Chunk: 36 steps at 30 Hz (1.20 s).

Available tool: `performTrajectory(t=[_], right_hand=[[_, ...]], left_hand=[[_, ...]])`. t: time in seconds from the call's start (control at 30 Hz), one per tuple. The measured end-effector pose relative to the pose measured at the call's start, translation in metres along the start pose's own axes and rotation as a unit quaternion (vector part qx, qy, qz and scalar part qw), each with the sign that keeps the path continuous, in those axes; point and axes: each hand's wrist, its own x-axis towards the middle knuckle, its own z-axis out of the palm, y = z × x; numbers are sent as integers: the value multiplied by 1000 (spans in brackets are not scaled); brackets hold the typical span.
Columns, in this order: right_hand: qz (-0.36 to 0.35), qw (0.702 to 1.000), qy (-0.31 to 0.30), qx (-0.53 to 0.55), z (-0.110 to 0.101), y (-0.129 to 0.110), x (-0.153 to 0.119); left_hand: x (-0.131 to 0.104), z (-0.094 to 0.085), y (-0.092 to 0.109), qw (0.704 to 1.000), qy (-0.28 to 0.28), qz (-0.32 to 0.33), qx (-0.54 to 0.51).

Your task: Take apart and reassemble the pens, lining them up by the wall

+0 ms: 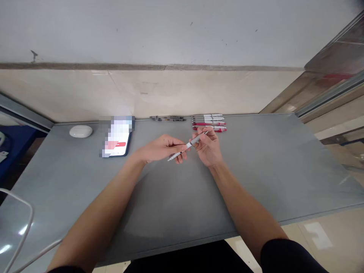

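Observation:
Between both hands, over the middle of the table, is a white and grey pen (188, 145), tilted with one end up to the right. My left hand (166, 148) pinches its lower-left part. The fingers of my right hand (208, 146) are closed on its grey upper part near the tip. Just behind my right hand lies a row of white and red pens (209, 118), side by side; the nearest ones are partly hidden by my fingers. Several dark, thin pen parts or refills (167, 118) lie to the left of that row, close to the wall.
A phone (121, 140) with a lit, partly blurred screen lies left of my hands. Beyond it is a white rounded mouse-like object (81, 131). The grey table (176, 212) meets a wall at the back. A white cable (30, 216) crosses the front left corner.

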Motion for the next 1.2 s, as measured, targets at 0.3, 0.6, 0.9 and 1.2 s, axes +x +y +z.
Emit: performTrajectory(t=[0.3, 0.6, 0.9, 1.2], right_hand=[[0, 1000, 1, 10, 0, 2, 3], [-3, 999, 50, -7, 5, 2, 4], [28, 999, 33, -17, 1, 1, 3], [20, 999, 29, 36, 4, 4, 1]], left_hand=[[1, 0, 0, 1000, 6, 1, -8], [4, 0, -4, 997, 64, 19, 41], [-2, -1, 4, 1000, -17, 0, 3], [-1, 3, 6, 999, -24, -18, -41]])
